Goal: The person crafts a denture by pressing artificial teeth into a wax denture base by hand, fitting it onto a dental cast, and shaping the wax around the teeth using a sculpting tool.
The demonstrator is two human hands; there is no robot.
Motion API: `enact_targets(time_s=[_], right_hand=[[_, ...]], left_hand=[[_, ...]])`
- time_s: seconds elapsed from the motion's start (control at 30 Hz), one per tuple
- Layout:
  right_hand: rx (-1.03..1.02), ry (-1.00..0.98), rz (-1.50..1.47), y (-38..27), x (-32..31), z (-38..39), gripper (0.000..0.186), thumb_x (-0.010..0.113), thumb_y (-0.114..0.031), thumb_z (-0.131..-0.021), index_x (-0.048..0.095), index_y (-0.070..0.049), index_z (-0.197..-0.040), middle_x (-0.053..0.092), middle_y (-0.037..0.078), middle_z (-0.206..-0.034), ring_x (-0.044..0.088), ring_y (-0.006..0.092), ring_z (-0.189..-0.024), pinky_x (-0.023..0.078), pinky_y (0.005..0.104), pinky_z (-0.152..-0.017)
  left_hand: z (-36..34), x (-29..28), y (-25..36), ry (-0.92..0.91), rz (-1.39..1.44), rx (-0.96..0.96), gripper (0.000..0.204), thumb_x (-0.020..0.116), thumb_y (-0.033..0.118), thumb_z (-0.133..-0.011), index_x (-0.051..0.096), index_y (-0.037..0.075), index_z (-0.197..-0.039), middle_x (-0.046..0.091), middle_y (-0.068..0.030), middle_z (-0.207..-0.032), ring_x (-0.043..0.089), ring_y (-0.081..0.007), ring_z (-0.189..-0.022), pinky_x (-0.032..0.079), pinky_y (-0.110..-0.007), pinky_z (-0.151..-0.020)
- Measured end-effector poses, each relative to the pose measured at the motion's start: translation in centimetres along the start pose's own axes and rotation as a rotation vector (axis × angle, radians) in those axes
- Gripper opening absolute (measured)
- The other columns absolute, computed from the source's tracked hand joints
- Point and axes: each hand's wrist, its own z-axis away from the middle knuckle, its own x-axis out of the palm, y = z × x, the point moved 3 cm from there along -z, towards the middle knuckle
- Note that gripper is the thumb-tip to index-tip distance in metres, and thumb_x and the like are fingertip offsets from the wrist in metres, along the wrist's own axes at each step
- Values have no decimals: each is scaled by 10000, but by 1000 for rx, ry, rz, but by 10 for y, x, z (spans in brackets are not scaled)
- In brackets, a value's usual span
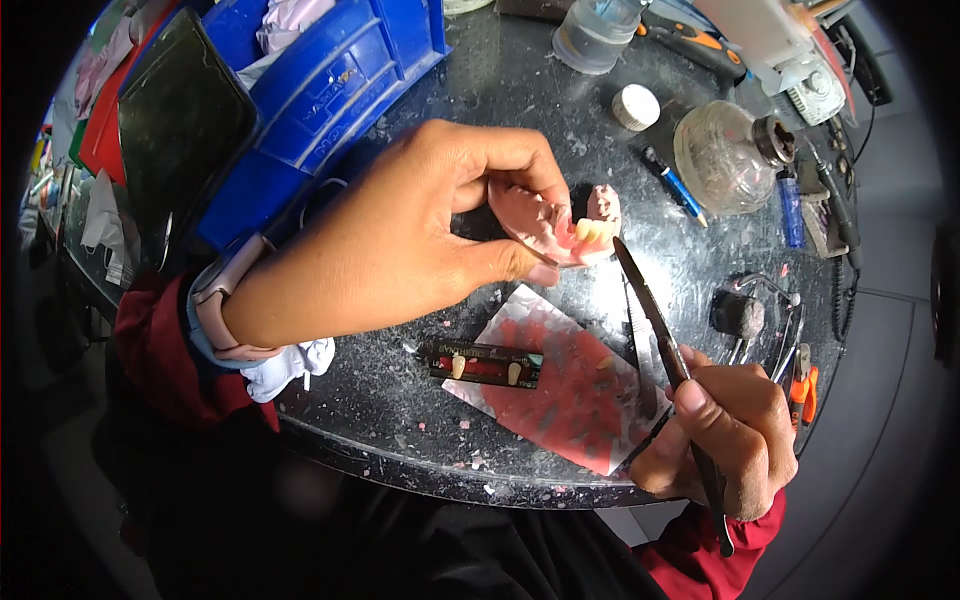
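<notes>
My left hand (440, 210) is closed round a pinkish dental cast (520, 212), thumb in front and fingers behind. On the cast sits pink wax with a few yellowish artificial teeth (595, 231). In my right hand (735, 430) is a dark, slim wax knife (650, 298), its tip at the teeth; whether it touches them I cannot tell. Beside it runs a second silvery blade (640, 345), partly hidden by that hand. Below the cast, a black tooth card (487, 366) with two teeth lies partly on a whitish sheet with pink wax (570, 405).
Blue plastic bins (330, 95) stand at the far left. At the far right are a glass bottle (715, 155), a white cap (636, 107), a blue pencil (677, 187) and orange-handled pliers (804, 392). Small scraps lie on the dark table (400, 440), near its curved front edge.
</notes>
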Motion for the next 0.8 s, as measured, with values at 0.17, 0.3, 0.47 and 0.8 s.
enact_targets(time_s=[0.17, 0.3, 0.47, 0.8], right_hand=[[-56, -2, 100, -8, -5, 1, 217, 576, 26, -656, 562, 74, -867, 549, 184, -660, 506, 155, -470, 436, 244, -405], [-65, -43, 91, -4, 13, 4, 225, 571, 31, -655, 557, 81, -874, 542, 184, -655, 490, 152, -478, 464, 260, -420], [-65, -50, 144, -10, 8, -2, 235, 567, 34, -658, 553, 79, -889, 531, 174, -653, 492, 155, -489, 512, 285, -458], [-54, -93, 180, -10, 10, -2, 217, 550, 16, -658, 566, 69, -868, 515, 152, -643, 488, 148, -473, 532, 298, -470]], left_hand=[[-9, 6, 4, -20, 3, 26, 263, 683, -71, -695, 551, -19, -916, 564, -53, -881, 561, -94, -822, 461, -247, -792], [3, -1, -6, 25, -83, 38, 276, 690, -70, -687, 556, -20, -922, 569, -57, -890, 564, -93, -824, 461, -246, -793], [-2, 1, -1, 12, -115, 50, 282, 697, -67, -680, 559, -20, -921, 572, -59, -890, 569, -98, -826, 464, -247, -789], [-1, 2, 0, 18, -159, 104, 288, 701, -69, -673, 556, -15, -916, 570, -62, -897, 576, -111, -843, 470, -261, -803]])
